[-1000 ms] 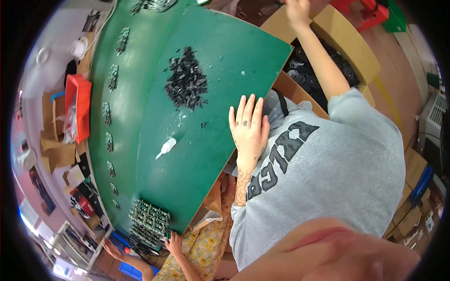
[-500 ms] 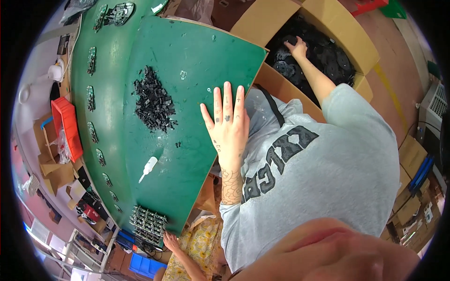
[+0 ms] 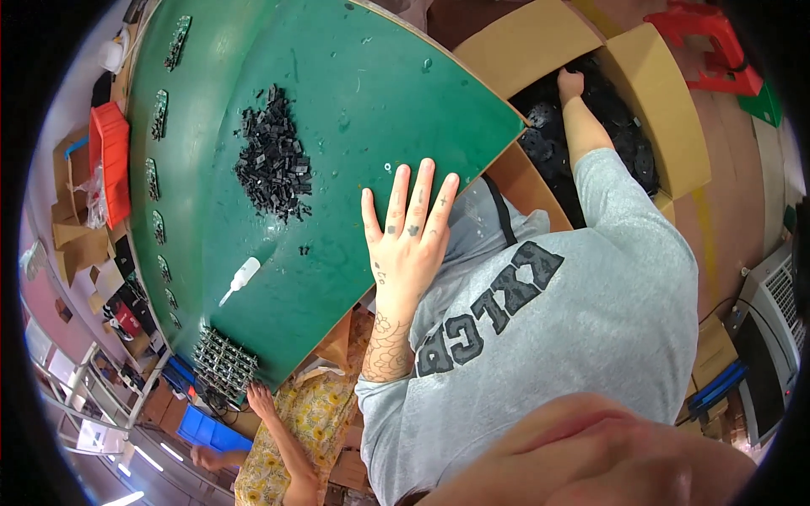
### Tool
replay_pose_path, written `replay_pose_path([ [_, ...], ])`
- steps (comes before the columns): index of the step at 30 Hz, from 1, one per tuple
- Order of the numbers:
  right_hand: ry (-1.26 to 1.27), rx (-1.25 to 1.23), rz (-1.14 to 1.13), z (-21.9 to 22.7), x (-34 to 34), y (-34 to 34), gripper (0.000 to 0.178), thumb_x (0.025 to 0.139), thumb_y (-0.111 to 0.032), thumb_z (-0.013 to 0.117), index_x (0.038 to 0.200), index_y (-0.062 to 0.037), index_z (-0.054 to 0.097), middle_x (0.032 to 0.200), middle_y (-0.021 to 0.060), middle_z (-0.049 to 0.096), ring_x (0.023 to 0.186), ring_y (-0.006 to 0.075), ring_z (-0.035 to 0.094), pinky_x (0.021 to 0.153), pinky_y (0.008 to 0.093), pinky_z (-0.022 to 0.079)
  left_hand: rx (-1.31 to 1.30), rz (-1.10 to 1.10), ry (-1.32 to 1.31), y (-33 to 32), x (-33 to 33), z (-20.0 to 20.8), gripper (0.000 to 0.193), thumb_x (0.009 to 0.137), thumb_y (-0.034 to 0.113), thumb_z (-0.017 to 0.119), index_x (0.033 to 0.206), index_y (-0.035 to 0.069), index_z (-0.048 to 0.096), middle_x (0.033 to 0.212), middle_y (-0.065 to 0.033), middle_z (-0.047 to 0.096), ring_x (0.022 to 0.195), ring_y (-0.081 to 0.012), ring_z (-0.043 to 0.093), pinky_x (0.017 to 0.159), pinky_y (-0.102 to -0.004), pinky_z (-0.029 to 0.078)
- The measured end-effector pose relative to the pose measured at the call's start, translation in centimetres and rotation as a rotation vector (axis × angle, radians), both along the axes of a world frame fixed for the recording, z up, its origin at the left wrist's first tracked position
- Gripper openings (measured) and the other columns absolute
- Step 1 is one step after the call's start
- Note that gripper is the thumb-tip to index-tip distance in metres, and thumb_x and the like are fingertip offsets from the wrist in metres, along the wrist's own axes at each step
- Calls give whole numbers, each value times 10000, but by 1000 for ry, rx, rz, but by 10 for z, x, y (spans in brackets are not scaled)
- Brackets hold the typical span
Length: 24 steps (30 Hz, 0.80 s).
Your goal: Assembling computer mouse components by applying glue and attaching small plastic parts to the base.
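Left hand (image 3: 408, 240): I am seeing it lying back upward over the green table (image 3: 380, 101) near the edge, fingers spreading apart; I am using it as the clock centre for every bearing below. Palm contact is staying unconfirmed; I cannot tell.
Right hand (image 3: 571, 83): reaching into the cardboard carton (image 3: 666, 110), between 1 and 2 o'clock. Its fingertips are hiding, so I cannot tell whether it is gripping a part.
Black parts (image 3: 629, 126): lying heaped inside the carton at 2 o'clock, sitting right beside and below the right hand.
Black pile (image 3: 274, 164): small dark pieces are resting on the table at 10 o'clock.
White bottle (image 3: 245, 274): lying on its side between 8 and 9, its narrow tip pointing toward 8.
Circuit boards (image 3: 159, 114): forming a spaced row along the table's far side, running from 8 to 10.
Board stack (image 3: 224, 363): standing at 8 o'clock on the table.
Co-worker's hand (image 3: 261, 401): appearing just beside that stack, between 7 and 8.
Red bin (image 3: 110, 164): sitting past the row, between 9 and 10.
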State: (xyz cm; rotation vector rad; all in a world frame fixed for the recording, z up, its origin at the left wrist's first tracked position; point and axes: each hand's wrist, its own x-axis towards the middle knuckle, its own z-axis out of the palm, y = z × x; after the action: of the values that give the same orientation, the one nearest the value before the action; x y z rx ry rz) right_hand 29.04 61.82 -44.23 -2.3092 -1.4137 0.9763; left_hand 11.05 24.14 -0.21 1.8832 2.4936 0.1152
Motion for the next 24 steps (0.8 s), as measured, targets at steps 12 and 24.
replay_pose_path([
  [12, 373, -87, -227, 24, 12, -36, 725, 786, -237, 751, 1327, 81, 387, 1202, 225, 559, 915, 337, 646, 616, 410, 601, 16, 0, 14, -3, 4, -2, 603, 799, 128, 647, 1370, 290, 539, 1496, 3, 436, 1396, -220, 384, 1146, -562, 225],
  [24, 752, 337, -129, 208, 58, -128, 317, 752, -97, 625, 1061, -95, 550, 1050, 46, 592, 920, 236, 604, 612, 396, 533, 174, -39, -155, 0, -4, 7, 606, 805, 203, 678, 1383, 156, 504, 1489, -58, 425, 1388, -232, 384, 1104, -585, 283],
])
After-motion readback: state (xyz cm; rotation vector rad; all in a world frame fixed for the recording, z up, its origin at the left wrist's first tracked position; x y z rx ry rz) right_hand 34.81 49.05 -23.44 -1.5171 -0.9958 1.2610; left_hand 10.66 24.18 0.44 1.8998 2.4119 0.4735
